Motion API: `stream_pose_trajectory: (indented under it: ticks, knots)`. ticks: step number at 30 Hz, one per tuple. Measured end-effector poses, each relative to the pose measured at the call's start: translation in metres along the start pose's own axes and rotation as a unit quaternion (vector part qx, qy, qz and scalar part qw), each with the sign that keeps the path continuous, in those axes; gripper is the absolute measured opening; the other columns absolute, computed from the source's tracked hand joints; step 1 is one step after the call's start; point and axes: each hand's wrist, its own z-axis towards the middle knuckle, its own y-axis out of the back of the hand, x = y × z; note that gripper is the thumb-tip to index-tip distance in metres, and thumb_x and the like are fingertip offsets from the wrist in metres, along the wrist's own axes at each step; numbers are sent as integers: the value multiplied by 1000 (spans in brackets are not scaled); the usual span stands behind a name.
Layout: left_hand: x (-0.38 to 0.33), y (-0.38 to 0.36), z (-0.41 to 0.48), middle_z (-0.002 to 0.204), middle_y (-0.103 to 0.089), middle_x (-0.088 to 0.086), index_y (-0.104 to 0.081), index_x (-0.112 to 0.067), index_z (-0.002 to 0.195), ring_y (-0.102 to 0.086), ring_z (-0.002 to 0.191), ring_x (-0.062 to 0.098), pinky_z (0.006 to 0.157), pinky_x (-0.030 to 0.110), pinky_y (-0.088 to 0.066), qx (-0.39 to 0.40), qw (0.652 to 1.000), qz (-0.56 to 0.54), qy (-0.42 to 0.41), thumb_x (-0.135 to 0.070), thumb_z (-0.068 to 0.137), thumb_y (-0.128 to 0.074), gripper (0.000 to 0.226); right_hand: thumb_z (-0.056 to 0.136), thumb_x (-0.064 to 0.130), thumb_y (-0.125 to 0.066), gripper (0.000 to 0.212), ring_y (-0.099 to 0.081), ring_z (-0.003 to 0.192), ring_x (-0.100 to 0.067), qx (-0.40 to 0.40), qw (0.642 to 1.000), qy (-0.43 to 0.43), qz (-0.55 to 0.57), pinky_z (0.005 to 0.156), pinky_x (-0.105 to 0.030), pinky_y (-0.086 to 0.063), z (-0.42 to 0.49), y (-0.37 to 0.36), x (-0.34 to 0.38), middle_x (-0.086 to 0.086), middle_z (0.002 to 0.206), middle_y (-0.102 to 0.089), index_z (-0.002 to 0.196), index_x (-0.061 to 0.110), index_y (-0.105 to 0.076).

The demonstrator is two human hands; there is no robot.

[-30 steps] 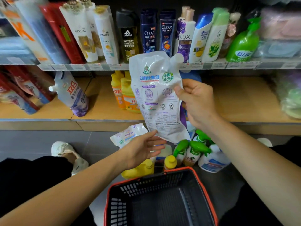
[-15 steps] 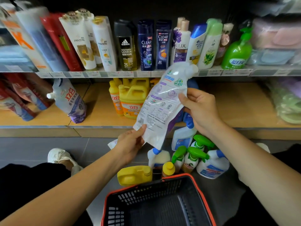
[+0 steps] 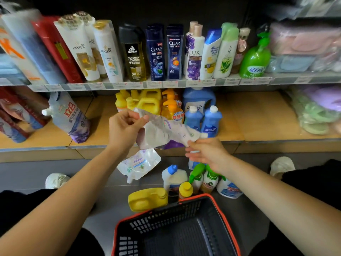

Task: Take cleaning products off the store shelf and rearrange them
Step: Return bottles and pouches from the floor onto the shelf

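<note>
The left hand pinches the refill pouch by its bottom edge; the right hand, grip loosely spread, touches its spout end.

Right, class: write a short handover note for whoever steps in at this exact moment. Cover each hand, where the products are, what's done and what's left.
Left hand: pinching one end of the white refill pouch, held level in front of the lower shelf.
Right hand: at the pouch's spout end; its grip can't be made out.
Done: a second pouch, spray bottles and a yellow jug sit on the floor.
Left: place the held pouch; yellow and blue bottles remain shelved. Basket holds nothing visible.
</note>
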Motion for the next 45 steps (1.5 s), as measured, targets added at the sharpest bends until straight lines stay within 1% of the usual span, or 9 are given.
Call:
stream_pose_trajectory:
  ticks: [4,10,17,23,27,33,37,42,45]
  knots:
    - [-26,4,5,70,-66,8,-63,-12,75,-58,58,19,53,34,-48,77,979,137,-131,-19,86,-81,22,87,17,-77,10,-75,69,-18,9,986,114,-122,58,-23,-56,-6,-1,1,-9,79,-77,95,10,-74]
    - [-49,6,-8,73,-71,3,-71,-3,77,-64,68,19,66,39,-51,160,925,251,-236,-16,83,-82,18,82,13,-81,34,-72,94,-10,46,935,302,-179,85,-22,-56,-4,-6,31,0,103,-75,113,22,-70]
    - [-77,13,0,72,-65,0,-70,-7,77,-62,66,20,58,41,-51,201,852,296,-382,-29,86,-79,25,96,18,-65,57,-50,129,-7,145,930,291,-171,100,-18,-47,7,-17,51,3,146,-50,149,22,-43]
    - [-93,-4,9,74,-65,2,-70,-7,79,-62,66,20,56,37,-51,231,798,315,-459,-35,92,-66,32,103,21,-54,25,-61,102,-13,180,948,249,-82,93,-35,-47,21,-10,65,-1,110,-70,120,12,-69]
    - [-88,-12,11,79,-68,-1,-72,-8,81,-63,71,13,59,32,-52,213,818,291,-447,-30,90,-71,24,98,16,-63,17,-58,85,-16,130,949,278,-71,79,-35,-44,21,4,61,-2,84,-68,89,12,-77]
    - [-87,-27,3,82,-68,-7,-70,-11,83,-61,79,1,67,14,-46,187,867,230,-400,-29,88,-77,20,90,12,-72,20,-66,77,-10,12,924,380,-45,74,-32,-56,2,17,73,0,81,-77,83,29,-81]
    - [-91,-43,-4,118,-67,-3,-64,-12,92,-63,111,9,91,21,-47,236,866,190,-399,-26,90,-74,17,90,17,-70,11,-52,76,-16,-25,894,445,-49,70,-36,-45,-9,29,80,-35,86,-66,89,8,-77]
    - [-78,-64,-23,167,-24,0,-38,-8,153,-24,154,17,122,29,-27,350,856,178,-336,-19,101,-57,56,92,12,-69,14,-69,81,-7,-40,886,461,-41,75,-28,-57,-15,37,78,-1,89,-79,100,17,-80]
    - [-68,-67,-25,168,-17,0,-30,-15,158,-18,155,15,124,33,-25,326,853,212,-347,-22,104,-50,58,92,12,-69,22,-70,81,-6,-54,885,461,-40,77,-33,-58,-16,41,79,7,87,-79,93,32,-79]
